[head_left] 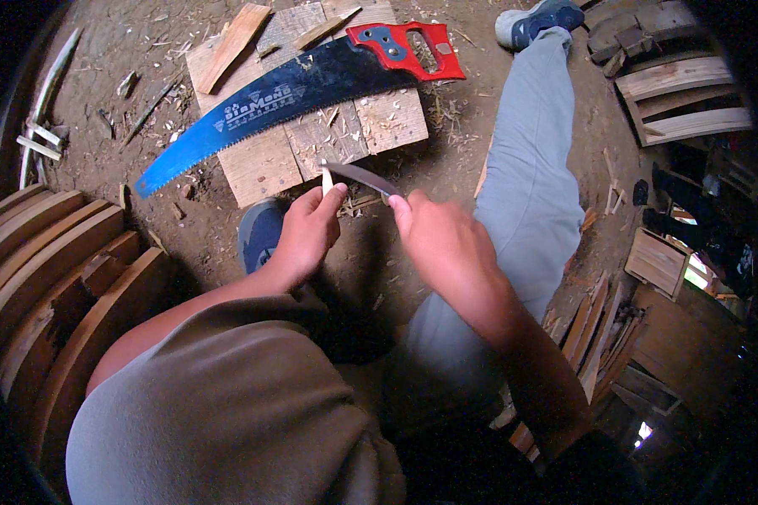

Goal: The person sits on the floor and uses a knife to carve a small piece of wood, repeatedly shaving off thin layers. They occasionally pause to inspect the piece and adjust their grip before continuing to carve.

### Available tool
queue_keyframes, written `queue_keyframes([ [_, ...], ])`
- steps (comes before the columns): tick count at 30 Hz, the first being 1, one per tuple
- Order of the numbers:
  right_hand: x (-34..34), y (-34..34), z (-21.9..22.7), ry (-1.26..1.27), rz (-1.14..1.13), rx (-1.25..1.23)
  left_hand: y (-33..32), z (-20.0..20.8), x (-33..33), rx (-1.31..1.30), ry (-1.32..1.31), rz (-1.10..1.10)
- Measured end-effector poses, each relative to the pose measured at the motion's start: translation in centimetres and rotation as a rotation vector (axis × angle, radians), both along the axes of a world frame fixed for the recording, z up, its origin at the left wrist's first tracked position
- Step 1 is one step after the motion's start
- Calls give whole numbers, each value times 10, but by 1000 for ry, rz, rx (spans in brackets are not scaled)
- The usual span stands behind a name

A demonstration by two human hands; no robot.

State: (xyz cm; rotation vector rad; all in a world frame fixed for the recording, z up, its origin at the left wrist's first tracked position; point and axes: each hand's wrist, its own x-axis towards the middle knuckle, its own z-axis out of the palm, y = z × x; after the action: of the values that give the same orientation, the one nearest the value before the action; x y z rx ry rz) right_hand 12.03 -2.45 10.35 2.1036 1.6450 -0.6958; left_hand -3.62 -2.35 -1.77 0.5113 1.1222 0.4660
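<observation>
Between the thumb and fingers of my left hand (308,229) stands a small pale stick of wood (327,182), its tip pointing up. My right hand (442,240) is closed round a knife whose curved dark blade (364,178) reaches left to the stick; the handle is hidden in the fist. The blade's end appears to touch the stick near its top. Just beyond both hands lies a low platform of wooden boards (257,168). Across it rests a handsaw with a blue blade (253,114) and a red handle (440,52).
Wood shavings and several offcuts, one a reddish wedge (234,46), lie on the boards and dirt floor (177,50). Curved wooden pieces (59,244) are stacked at left. Slatted wood (682,101) and thin strips (594,337) lie at right, beyond my outstretched leg (531,151).
</observation>
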Motion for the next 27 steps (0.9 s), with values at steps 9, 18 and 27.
queue_keyframes([
  [9, 5, 6, 0, 96, -8, -108, 0, -2, 1, 18, -103, 30],
  [18, 16, 2, -13, 120, 22, -38, 2, -1, -3, 146, -121, -99],
  [27, 23, 2, -8, 243, 34, -106, 4, 9, -6, 22, -104, -28],
])
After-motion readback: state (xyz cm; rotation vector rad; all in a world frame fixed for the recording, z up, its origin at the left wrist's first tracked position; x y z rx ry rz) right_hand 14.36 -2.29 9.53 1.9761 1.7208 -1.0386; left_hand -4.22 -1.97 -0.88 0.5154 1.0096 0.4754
